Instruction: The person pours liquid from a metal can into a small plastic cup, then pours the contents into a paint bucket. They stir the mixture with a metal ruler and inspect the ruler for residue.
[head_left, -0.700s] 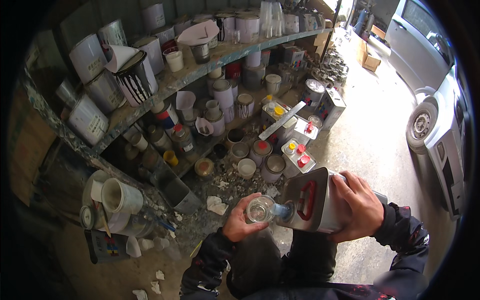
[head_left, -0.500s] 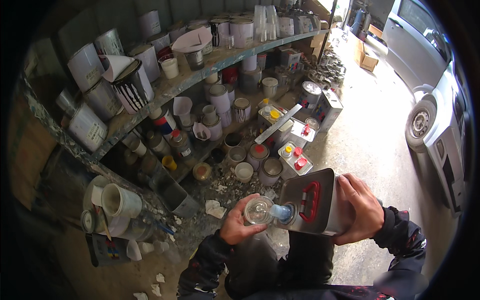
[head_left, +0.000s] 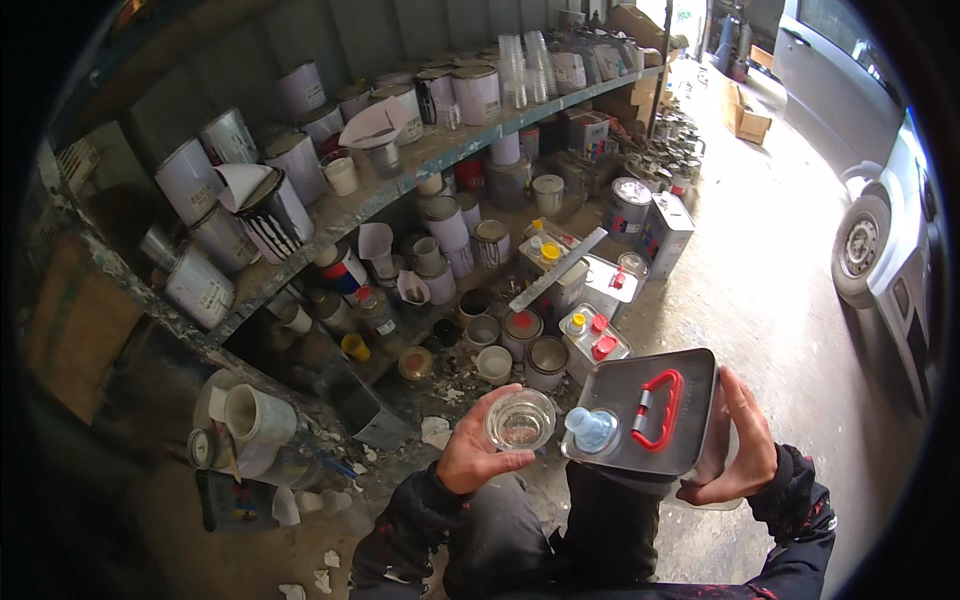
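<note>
My left hand (head_left: 472,446) is closed around a clear plastic cup (head_left: 521,420) with some clear liquid in it. Just right of the cup, and apart from it, is the pale blue translucent spout (head_left: 592,431) of a rectangular metal can (head_left: 622,392). A red carrying handle (head_left: 660,410) stands on the can's top. My right hand (head_left: 741,440) grips the can's right side, thumb below and fingers along the edge. The can's top tilts toward me, and its lower body is mostly hidden.
A paint-stained shelf (head_left: 408,181) with many paint tins runs along the left. Solvent cans with red and yellow caps (head_left: 603,347) stand on the floor ahead. A white bucket (head_left: 258,412) is at lower left, scraps of paper near it. A silver car (head_left: 868,235) stands at right.
The can has tipped back more upright and moved right, so its spout has come away from the cup's rim. The cup stays in my left hand. The view has shifted slightly.
</note>
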